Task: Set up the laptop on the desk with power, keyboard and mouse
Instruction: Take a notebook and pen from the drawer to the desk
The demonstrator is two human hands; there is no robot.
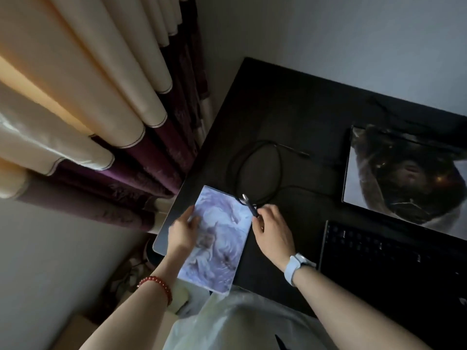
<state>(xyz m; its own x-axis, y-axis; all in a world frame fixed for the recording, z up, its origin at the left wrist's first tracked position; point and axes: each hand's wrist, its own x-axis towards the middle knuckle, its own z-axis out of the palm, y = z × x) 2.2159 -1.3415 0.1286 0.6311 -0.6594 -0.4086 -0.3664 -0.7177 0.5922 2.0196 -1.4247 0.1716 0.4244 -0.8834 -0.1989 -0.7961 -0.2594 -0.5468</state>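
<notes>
A flat rectangular item with a pale purple-and-white swirled cover (217,243) lies at the front left corner of the dark desk (278,109). My left hand (182,231) grips its left edge, thumb on top. My right hand (273,231) pinches a black cable plug (249,204) with a metal tip, held just over the item's far right corner. The black cable (279,168) loops on the desk behind it, and its other end (298,152) lies loose. A black keyboard (379,256) sits to the right. Behind it lies a flat panel with dark artwork (404,178).
Cream and purple curtains (101,102) hang close along the desk's left side. A translucent plastic bag (227,322) lies below the desk's front edge by my body. Another thin cable (389,109) runs along the back right. A white wall stands behind the desk.
</notes>
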